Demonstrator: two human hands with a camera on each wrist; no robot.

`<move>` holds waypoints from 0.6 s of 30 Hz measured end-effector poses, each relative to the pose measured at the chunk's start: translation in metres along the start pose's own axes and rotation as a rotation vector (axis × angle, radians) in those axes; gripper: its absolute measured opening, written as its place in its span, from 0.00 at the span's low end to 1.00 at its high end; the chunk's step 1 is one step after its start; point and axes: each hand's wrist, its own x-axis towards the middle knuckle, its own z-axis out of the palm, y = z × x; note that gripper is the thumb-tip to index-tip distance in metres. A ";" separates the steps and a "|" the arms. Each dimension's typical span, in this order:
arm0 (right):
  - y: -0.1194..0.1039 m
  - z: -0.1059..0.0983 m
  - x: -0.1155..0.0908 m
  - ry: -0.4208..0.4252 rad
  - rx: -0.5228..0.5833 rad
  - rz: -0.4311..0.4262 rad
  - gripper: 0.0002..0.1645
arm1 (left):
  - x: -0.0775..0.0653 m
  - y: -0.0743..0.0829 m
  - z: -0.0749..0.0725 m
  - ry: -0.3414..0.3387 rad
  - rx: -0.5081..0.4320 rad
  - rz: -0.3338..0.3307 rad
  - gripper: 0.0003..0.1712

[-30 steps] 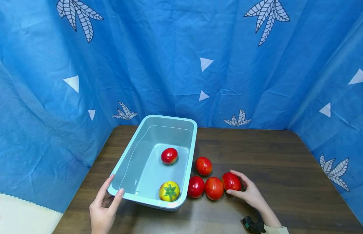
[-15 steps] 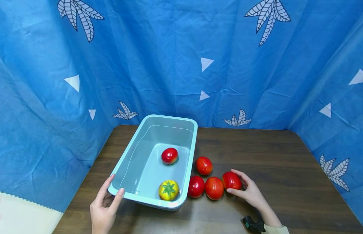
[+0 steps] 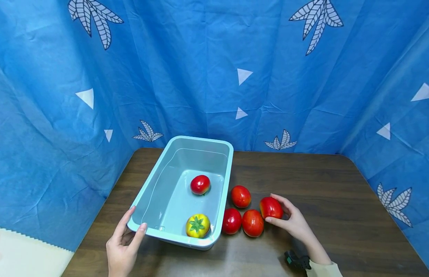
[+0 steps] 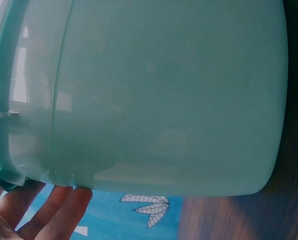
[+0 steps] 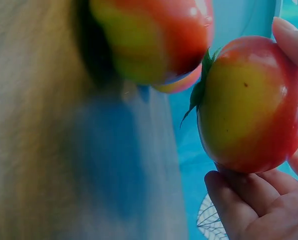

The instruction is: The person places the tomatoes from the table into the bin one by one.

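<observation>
1. The right hand extends from the lower right over the counter, its forearm slanting up and leftward; a dark device sits at the wrist, beside a pale sleeve.
2. Its thumb and fingers are clamped on the held tomato, thumb on the near side and fingertips at the far side in the head view.
3. The left hand is at the near left corner of the basin, gripping the rim, its thumb on the near edge; the left wrist view shows fingers bent against the wall.
4. The held tomato is glossy red with a broad yellow patch, a few dark specks and pointed green leaves at one end. It is to the right of the basin; whether its underside touches the counter cannot be told.
5. Three red tomatoes sit between it and the basin.
6. Inside the light blue-green basin, a red tomato lies farther back and a yellow tomato lies near the front, its green star of leaves facing up.
</observation>
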 end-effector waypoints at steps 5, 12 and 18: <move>-0.008 0.000 0.003 0.005 0.001 -0.019 0.44 | 0.000 -0.001 0.000 0.007 0.013 0.001 0.33; -0.016 -0.001 0.006 0.006 -0.008 -0.061 0.43 | -0.001 -0.001 0.001 0.010 0.023 0.023 0.33; -0.030 -0.001 0.007 -0.002 0.000 -0.109 0.42 | -0.001 -0.001 0.001 0.011 0.026 0.012 0.34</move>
